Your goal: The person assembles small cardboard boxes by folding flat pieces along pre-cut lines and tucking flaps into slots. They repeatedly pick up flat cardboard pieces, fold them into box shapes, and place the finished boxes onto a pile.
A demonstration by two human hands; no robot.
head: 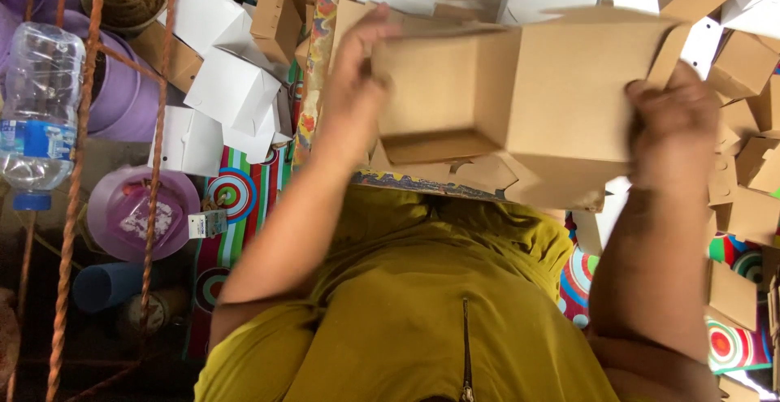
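I hold a partly folded brown cardboard box (536,85) in front of my chest with both hands. My left hand (356,85) grips its left side, fingers curled over the top edge. My right hand (673,122) clasps its right side near a loose flap. The box's open inside faces me, and more flat brown card pieces (487,176) lie just beneath it on my lap. My yellow-green garment (422,304) fills the lower part of the view.
Folded white boxes (231,85) and brown boxes (743,65) are piled around on a colourful patterned mat (252,195). At the left are a plastic water bottle (41,110), purple tubs (126,93), a purple lid (142,211), a blue cup (106,284) and rusty metal rods (154,166).
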